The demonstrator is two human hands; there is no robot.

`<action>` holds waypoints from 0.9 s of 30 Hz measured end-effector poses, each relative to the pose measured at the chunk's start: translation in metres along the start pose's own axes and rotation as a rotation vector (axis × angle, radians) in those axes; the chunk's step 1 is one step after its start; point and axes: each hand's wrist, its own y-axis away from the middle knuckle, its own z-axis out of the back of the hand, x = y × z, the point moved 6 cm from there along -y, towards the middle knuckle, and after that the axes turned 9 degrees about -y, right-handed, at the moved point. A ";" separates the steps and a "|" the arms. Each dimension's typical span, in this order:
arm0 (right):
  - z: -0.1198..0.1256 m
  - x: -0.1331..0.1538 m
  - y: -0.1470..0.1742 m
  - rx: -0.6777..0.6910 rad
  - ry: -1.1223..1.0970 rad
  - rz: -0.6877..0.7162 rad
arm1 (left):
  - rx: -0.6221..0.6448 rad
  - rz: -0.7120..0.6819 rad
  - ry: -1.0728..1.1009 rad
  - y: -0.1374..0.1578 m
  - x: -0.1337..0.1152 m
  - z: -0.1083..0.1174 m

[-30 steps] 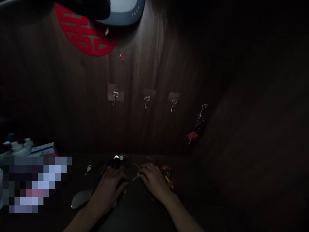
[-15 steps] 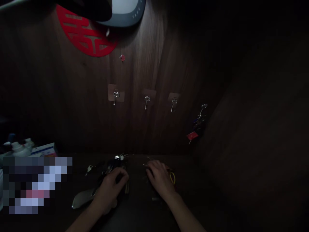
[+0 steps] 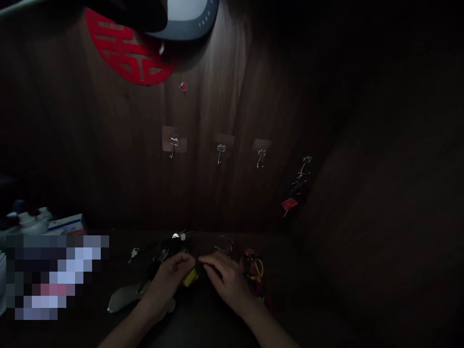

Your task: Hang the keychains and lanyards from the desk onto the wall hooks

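My left hand (image 3: 170,278) is closed in a pinch, and a small yellow tag (image 3: 190,277) hangs just under its fingertips. What else those fingers hold is too dark to see. Close beside it, my right hand (image 3: 228,280) has thumb and forefinger drawn together near the left fingertips; anything between them is hidden. Behind the left hand lies a dark heap of keys (image 3: 170,250). Beyond the right hand are metal keys or rings (image 3: 229,245) and a tangle of red and yellow cords (image 3: 258,271). A smooth silvery flat object (image 3: 125,296) lies by my left wrist.
Three bare metal hooks (image 3: 221,151) are fixed to the wooden back wall. A fourth, at right, carries a key bunch with a red tag (image 3: 290,204). A loose key (image 3: 135,252), white bottles (image 3: 29,221) and a box (image 3: 68,224) stand or lie leftward. A cap (image 3: 184,29) hangs above.
My right hand has moved left from the corded pile to my left fingertips, uncovering the pile. The yellow tag now shows below the left fingers, where brass-coloured strips showed before.
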 end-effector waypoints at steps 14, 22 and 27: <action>0.005 -0.018 0.001 -0.149 -0.068 -0.151 | 0.096 0.029 0.089 0.002 0.002 0.001; 0.004 0.000 0.001 -0.093 -0.088 -0.031 | -0.002 -0.117 -0.071 -0.005 0.000 0.009; 0.004 0.007 0.001 -0.069 -0.088 -0.028 | 0.019 -0.140 -0.024 0.000 -0.003 0.002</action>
